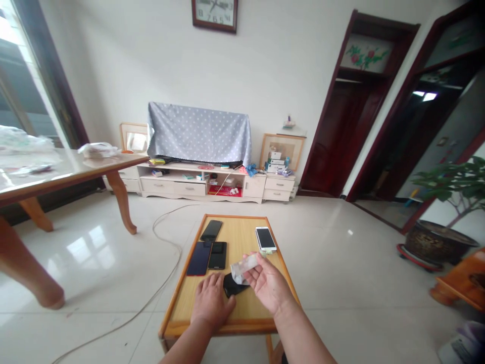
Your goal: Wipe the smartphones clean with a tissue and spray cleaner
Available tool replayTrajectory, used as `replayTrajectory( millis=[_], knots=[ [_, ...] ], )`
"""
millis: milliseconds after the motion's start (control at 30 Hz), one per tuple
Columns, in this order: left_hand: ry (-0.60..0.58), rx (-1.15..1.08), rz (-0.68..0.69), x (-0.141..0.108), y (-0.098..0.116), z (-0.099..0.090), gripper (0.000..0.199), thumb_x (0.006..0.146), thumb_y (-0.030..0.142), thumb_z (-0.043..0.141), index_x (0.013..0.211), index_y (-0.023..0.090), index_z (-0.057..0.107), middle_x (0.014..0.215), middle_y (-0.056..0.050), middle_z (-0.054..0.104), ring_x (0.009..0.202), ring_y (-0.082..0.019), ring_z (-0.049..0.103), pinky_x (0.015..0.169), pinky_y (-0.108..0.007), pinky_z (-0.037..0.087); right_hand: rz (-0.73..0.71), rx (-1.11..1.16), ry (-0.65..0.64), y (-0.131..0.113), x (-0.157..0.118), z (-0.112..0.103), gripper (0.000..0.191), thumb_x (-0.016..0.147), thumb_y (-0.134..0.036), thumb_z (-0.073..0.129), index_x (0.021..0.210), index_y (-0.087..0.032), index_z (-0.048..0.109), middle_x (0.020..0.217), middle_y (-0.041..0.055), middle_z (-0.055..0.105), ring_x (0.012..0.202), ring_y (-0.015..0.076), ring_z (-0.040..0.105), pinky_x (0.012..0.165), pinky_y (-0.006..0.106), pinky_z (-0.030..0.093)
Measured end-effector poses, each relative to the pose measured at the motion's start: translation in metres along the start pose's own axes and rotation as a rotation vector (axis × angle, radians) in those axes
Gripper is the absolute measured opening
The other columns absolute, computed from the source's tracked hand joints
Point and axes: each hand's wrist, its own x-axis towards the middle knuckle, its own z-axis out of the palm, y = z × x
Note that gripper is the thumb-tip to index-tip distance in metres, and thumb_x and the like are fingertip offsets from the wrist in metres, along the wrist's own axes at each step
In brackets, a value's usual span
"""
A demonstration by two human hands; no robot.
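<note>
On the small wooden table (246, 232), a black smartphone (234, 286) lies close to the near end. My left hand (212, 301) rests at its left end, with the thumb and curved fingers closed about that edge. Above its right part, my right hand (267, 283) pinches a whitish, partly see-through crumpled wrapper (244, 265) between thumb and fingers. The wrapper hangs over the phone; whether they touch I cannot tell. Farther left lie a dark blue phone with a red edge (199, 259), a black phone (217, 255) and another dark phone (211, 230).
A white phone (265, 238) lies at the table's far right on something pale. A cable (166, 241) runs across the floor at left. A larger table (94, 164) stands left, a low white cabinet (174, 188) ahead, a potted plant (435, 242) right.
</note>
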Motion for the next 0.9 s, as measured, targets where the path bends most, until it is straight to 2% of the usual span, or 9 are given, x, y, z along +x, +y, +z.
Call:
replayTrajectory(
  millis=[167,333,533,667,800,900],
  knots=[
    [0.018,-0.006,0.015,0.0,-0.003,0.003,0.071,0.077,0.048,0.058,0.141,0.017,0.054,0.149,-0.012,0.055,0.141,-0.031,0.041,0.117,-0.044,0.026,0.016,0.008,0.034,-0.003,0.005,-0.009,0.029,0.086,-0.026,0.081,0.11,-0.018,0.068,0.119,0.011,0.076,0.105,0.0228,0.074,0.085,0.031,0.062],
    [0.02,-0.009,0.019,0.001,-0.004,0.005,0.071,0.077,0.048,0.058,0.14,0.018,0.055,0.148,-0.012,0.056,0.141,-0.031,0.041,0.117,-0.044,0.025,0.034,-0.017,0.057,-0.004,0.009,-0.016,0.025,0.089,-0.03,0.077,0.109,-0.017,0.068,0.116,0.012,0.076,0.102,0.0225,0.075,0.086,0.034,0.062],
    [0.015,-0.009,0.021,0.002,-0.004,0.006,0.072,0.077,0.049,0.058,0.141,0.017,0.054,0.149,-0.013,0.055,0.142,-0.032,0.04,0.117,-0.045,0.025,0.008,-0.095,0.06,0.0,0.013,-0.02,0.031,0.084,-0.034,0.081,0.105,-0.017,0.067,0.108,0.0117,0.077,0.099,0.0233,0.075,0.083,0.033,0.062],
    [-0.004,0.001,0.011,0.002,-0.004,0.006,0.072,0.078,0.05,0.057,0.142,0.018,0.053,0.151,-0.013,0.053,0.143,-0.031,0.038,0.118,-0.045,0.024,-0.03,-0.179,0.117,0.01,0.014,-0.026,0.032,0.082,-0.041,0.08,0.096,-0.017,0.064,0.091,0.0093,0.076,0.083,0.0217,0.074,0.071,0.031,0.06],
    [-0.005,0.009,0.016,0.002,-0.004,0.007,0.07,0.079,0.05,0.056,0.142,0.019,0.053,0.151,-0.013,0.053,0.143,-0.031,0.038,0.118,-0.045,0.024,-0.111,-0.302,0.167,0.015,0.011,-0.031,0.032,0.085,-0.049,0.074,0.09,-0.019,0.062,0.07,0.0013,0.068,0.062,0.0172,0.066,0.06,0.03,0.058],
    [0.0,0.006,0.015,0.003,-0.005,0.01,0.069,0.08,0.05,0.056,0.141,0.019,0.054,0.151,-0.013,0.053,0.143,-0.032,0.039,0.118,-0.045,0.024,-0.152,-0.421,0.19,0.015,0.005,-0.036,0.032,0.085,-0.051,0.07,0.088,-0.02,0.061,0.069,0.0,0.065,0.056,0.0159,0.063,0.056,0.03,0.056]
  ],
)
